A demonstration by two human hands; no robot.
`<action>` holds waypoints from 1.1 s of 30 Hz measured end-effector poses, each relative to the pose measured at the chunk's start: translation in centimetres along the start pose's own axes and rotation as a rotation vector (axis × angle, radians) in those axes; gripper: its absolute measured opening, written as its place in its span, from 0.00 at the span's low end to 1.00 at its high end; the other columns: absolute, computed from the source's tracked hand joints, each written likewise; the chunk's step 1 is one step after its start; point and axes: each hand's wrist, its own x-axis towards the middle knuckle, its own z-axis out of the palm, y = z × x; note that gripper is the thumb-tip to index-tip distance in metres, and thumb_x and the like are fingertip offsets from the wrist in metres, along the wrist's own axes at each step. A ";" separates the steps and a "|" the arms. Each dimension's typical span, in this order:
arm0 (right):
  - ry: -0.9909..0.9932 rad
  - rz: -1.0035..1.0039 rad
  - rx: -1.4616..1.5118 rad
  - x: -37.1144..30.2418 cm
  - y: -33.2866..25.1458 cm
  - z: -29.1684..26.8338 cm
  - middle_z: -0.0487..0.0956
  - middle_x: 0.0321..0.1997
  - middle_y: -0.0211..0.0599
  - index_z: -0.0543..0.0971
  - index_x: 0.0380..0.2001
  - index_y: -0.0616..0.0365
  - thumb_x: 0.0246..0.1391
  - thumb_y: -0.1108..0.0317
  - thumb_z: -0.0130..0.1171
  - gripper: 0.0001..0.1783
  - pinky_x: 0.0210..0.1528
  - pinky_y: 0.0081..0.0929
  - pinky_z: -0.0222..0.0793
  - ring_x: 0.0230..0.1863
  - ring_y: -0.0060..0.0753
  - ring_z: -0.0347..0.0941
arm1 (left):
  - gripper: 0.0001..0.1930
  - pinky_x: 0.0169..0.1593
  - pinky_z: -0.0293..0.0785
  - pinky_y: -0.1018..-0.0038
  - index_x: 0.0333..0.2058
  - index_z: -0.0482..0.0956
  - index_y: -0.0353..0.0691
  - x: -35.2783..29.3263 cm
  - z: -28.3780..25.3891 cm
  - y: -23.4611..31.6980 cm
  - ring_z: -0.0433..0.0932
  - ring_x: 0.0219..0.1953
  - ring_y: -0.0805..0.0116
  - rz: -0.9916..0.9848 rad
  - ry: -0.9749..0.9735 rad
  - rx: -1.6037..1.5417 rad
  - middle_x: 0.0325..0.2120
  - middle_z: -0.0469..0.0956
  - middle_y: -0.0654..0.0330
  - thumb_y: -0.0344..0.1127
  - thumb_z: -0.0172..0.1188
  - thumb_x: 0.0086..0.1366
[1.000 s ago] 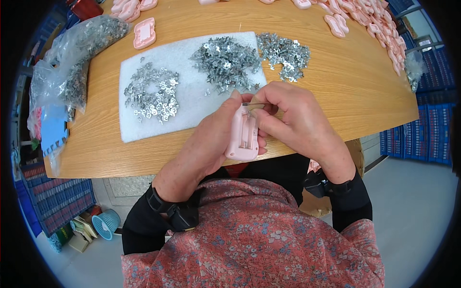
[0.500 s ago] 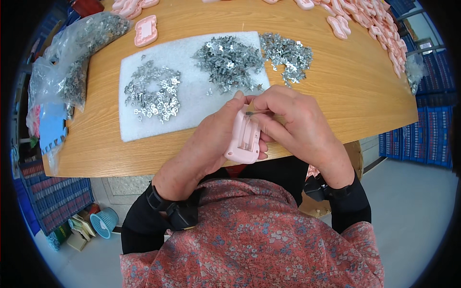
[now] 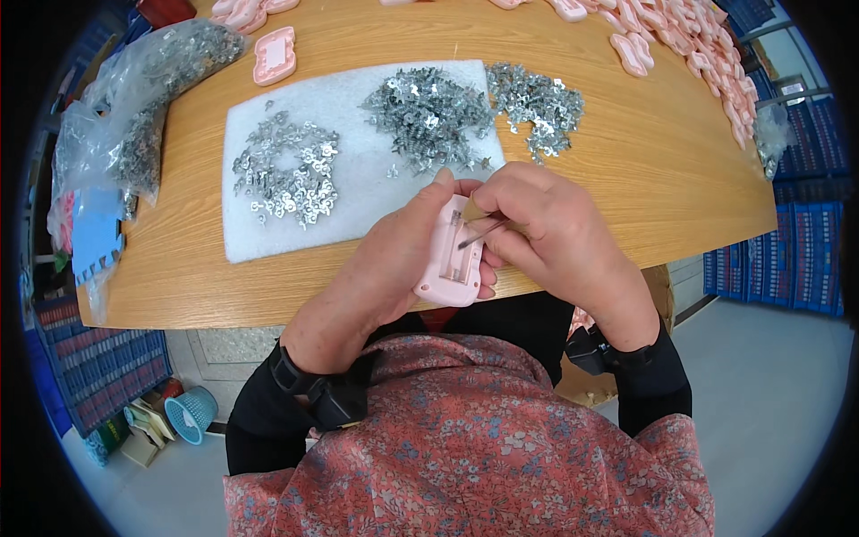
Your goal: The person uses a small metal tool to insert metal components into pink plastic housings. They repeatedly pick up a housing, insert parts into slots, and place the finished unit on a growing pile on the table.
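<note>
In my left hand (image 3: 380,255) is a pink plastic casing (image 3: 447,293), tilted up, its long recess facing me. Small metal contacts show at both ends of that recess. My thumb lies along its left side and fingertips wrap round the right edge from behind. Pinched in my right hand (image 3: 564,233) is a thin metal tool (image 3: 480,233) with a dark, flattened tip, perhaps a small screwdriver. Its tip is over the middle of the recess; whether it touches the plastic I cannot tell. My right fingers hide its handle end.
Beyond my hands a white foam mat (image 3: 358,201) carries a left heap of metal contacts (image 3: 309,179) and a right heap of metal pieces (image 3: 425,116). Another metal heap (image 3: 541,107) lies beside it. Pink casings (image 3: 689,54) pile far right; a plastic bag (image 3: 116,107) of metal parts sits left.
The tool's tip has moved down from the upper end of the casing's recess to its middle. Its upper contact is now uncovered. My left hand has stayed nearly still.
</note>
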 end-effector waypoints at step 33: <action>-0.058 0.217 0.030 -0.3 -0.4 -0.3 0.76 0.28 0.46 0.76 0.31 0.64 0.54 0.71 0.60 0.06 0.33 0.40 0.69 0.31 0.51 0.74 | 0.28 0.31 0.83 0.66 0.58 0.65 0.39 0.6 -0.4 -0.4 0.82 0.26 0.61 0.011 -0.011 0.003 0.27 0.79 0.53 0.56 0.31 0.77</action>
